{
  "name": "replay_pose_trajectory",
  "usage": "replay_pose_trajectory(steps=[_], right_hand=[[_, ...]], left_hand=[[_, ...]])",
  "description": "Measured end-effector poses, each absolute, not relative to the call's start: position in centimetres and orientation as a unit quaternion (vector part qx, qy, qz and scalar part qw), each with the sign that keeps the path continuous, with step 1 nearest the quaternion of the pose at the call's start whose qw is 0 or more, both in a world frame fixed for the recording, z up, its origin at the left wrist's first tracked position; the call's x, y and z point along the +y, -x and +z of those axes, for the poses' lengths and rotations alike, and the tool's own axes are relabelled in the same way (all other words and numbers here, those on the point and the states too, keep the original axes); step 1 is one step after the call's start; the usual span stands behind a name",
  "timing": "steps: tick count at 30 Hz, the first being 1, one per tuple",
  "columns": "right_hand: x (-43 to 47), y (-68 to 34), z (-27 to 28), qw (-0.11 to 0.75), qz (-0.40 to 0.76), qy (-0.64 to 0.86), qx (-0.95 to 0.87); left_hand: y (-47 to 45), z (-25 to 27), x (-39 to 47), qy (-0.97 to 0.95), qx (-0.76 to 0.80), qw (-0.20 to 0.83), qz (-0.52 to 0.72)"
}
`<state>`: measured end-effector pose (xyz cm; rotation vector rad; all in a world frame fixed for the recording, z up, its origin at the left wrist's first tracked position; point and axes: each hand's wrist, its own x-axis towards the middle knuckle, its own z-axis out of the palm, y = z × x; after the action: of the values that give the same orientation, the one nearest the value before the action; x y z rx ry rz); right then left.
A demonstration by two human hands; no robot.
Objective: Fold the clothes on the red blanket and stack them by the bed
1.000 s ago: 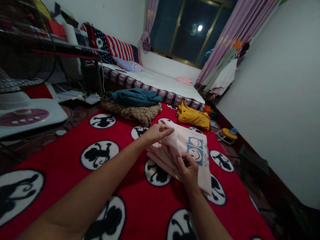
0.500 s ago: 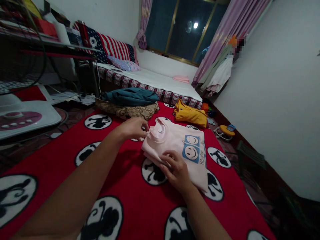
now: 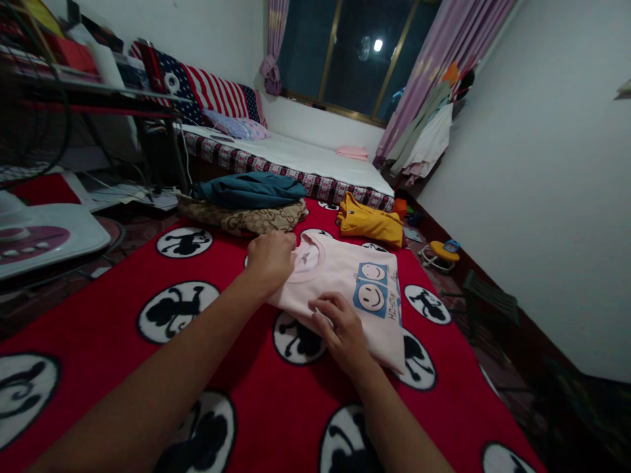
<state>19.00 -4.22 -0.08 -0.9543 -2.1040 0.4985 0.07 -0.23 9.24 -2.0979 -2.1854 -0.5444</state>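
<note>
A folded pale pink T-shirt (image 3: 340, 279) lies on the red blanket (image 3: 256, 394), its round neckline facing the far left. Blue squares with smiley faces are printed on its right part. My left hand (image 3: 272, 261) is closed on the shirt's left edge beside the collar; its fingertips are partly hidden behind the knuckles. Along the near edge of the shirt rests my right hand (image 3: 341, 332), fingers bent and apart, touching the fabric from above.
Beyond the shirt sit a teal garment (image 3: 251, 190) on a brown patterned one (image 3: 236, 218), and a folded yellow garment (image 3: 371, 222). A second bed (image 3: 305, 157) stands under the window. At the left are a cluttered desk (image 3: 108, 92) and a white appliance (image 3: 54, 236); at the right, a stool (image 3: 442, 251).
My left hand has turned and closed over the collar side, and the neckline now lies flatter and more spread. My right hand stays at the near edge. The view has shifted slightly.
</note>
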Motion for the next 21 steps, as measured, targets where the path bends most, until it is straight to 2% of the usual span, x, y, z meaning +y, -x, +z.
replay_pose_trajectory(steps=[3,5,8,11,13,16,19,21], right_hand=[[-4.0,-18.7,-0.4,0.401,0.2,0.37,-0.814],[-3.8,-18.8,-0.8,0.428,0.207,0.375,-0.796],[-3.6,-20.0,-0.7,0.48,0.207,0.414,-0.745],[-3.3,-21.7,0.2,0.487,0.132,0.45,-0.736],[-2.5,-22.8,1.0,0.436,0.068,0.463,-0.768],[0.3,-24.7,1.4,0.293,0.015,0.49,-0.821],[5.0,-27.3,1.2,0.109,0.025,0.554,-0.825],[8.3,-29.2,1.4,0.023,0.055,0.632,-0.773]], left_hand=[[-2.9,7.2,0.2,0.788,-0.553,-0.032,-0.27],[-4.0,4.6,1.1,0.846,-0.471,-0.073,-0.239],[-4.2,1.0,2.6,0.836,-0.508,-0.064,-0.196],[-3.8,-0.4,3.2,0.818,-0.538,-0.053,-0.195],[-3.7,-0.4,3.0,0.815,-0.543,-0.044,-0.198],[-3.9,-0.2,2.7,0.814,-0.544,-0.038,-0.199],[-4.2,-0.2,2.5,0.814,-0.543,-0.04,-0.202],[-4.3,-0.3,2.5,0.813,-0.544,-0.043,-0.203]])
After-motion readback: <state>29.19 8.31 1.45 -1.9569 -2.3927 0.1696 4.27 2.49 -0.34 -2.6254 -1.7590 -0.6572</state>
